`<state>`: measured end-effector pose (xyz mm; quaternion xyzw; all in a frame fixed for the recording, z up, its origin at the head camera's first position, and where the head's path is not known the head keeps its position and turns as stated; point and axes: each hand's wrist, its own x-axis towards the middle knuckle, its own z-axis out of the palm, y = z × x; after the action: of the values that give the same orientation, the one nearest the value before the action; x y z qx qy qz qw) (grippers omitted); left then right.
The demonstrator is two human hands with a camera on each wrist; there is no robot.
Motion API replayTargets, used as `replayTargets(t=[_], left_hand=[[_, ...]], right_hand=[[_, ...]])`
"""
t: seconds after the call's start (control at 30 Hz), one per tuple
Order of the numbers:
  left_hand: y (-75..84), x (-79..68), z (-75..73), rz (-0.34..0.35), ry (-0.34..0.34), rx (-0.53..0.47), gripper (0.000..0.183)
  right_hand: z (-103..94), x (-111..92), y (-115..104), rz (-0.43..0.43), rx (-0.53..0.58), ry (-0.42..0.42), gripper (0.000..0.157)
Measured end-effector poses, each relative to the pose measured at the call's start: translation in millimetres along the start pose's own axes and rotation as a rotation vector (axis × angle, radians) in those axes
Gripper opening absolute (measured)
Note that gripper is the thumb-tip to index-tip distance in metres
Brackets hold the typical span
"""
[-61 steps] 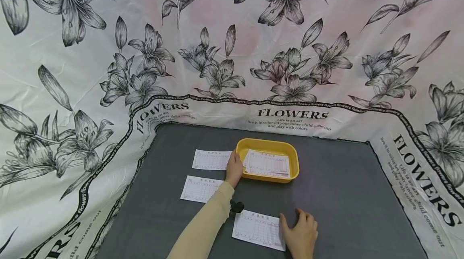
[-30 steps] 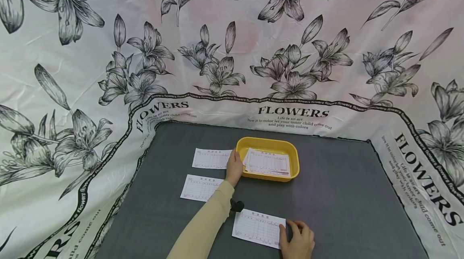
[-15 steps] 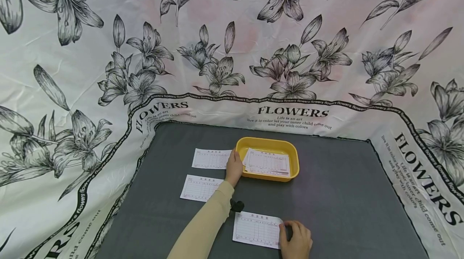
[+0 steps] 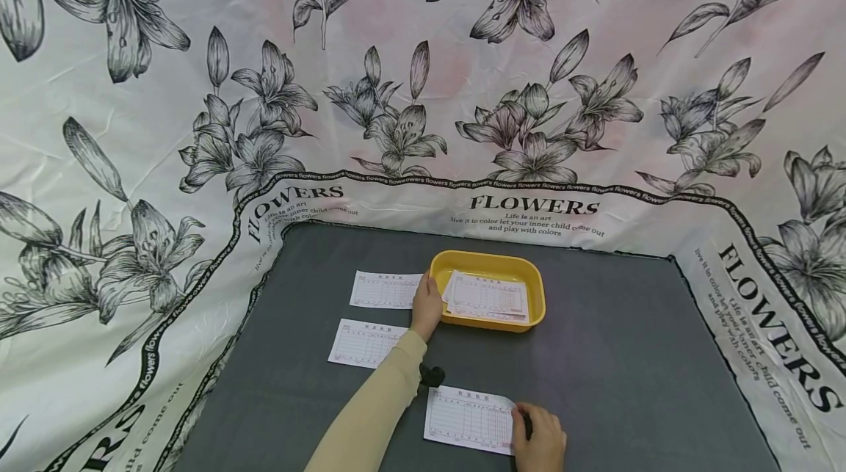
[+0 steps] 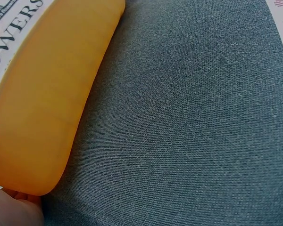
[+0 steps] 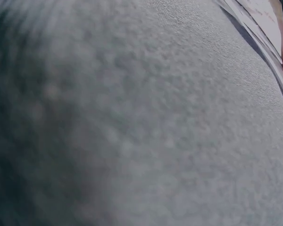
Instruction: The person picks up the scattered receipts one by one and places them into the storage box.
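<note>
In the head view my left hand (image 4: 427, 307) grips the left end of a yellow plastic tray (image 4: 537, 296). Several white printed forms (image 4: 485, 294) lie stacked inside it. The left wrist view shows the tray's long side wall (image 5: 47, 99), with part of my left hand (image 5: 14, 209) at its end. Nearer to me, my right hand (image 4: 540, 437) pinches the right edge of another printed form (image 4: 468, 419), whose upper right corner looks slightly lifted. The right wrist view is mostly blurred; white paper edges (image 6: 259, 33) show at its upper right.
Two more printed forms lie left of the tray, an upper form (image 4: 385, 290) and a lower form (image 4: 363, 343) partly covered by my left sleeve (image 4: 377, 406). All rests on a dark grey cloth (image 4: 628, 354). Flower-printed fabric (image 4: 423, 112) rises behind and at the sides.
My right hand has moved left from beside the near form and now pinches its right edge. The form has shifted very slightly. My left hand and the tray have stayed in place.
</note>
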<state>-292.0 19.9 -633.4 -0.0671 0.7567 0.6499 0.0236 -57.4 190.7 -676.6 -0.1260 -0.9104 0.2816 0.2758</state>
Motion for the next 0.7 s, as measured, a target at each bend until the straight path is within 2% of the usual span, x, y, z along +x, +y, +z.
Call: replayTargets(t=[0.13, 0.37, 0.7], left_hand=[[-0.4, 0.3, 0.1, 0.004, 0.000, 0.001, 0.051], [-0.5, 0.0, 0.1, 0.010, -0.002, -0.001, 0.051], [-1.2, 1.2, 0.0, 0.000, -0.004, 0.001, 0.052]], right_hand=[[-1.9, 1.7, -1.2, -0.008, -0.007, -0.011, 0.009], [-4.0, 5.0, 1.1, -0.062, 0.028, 0.033, 0.012], [-10.4, 11.4, -3.8, -0.008, 0.025, -0.002, 0.008]])
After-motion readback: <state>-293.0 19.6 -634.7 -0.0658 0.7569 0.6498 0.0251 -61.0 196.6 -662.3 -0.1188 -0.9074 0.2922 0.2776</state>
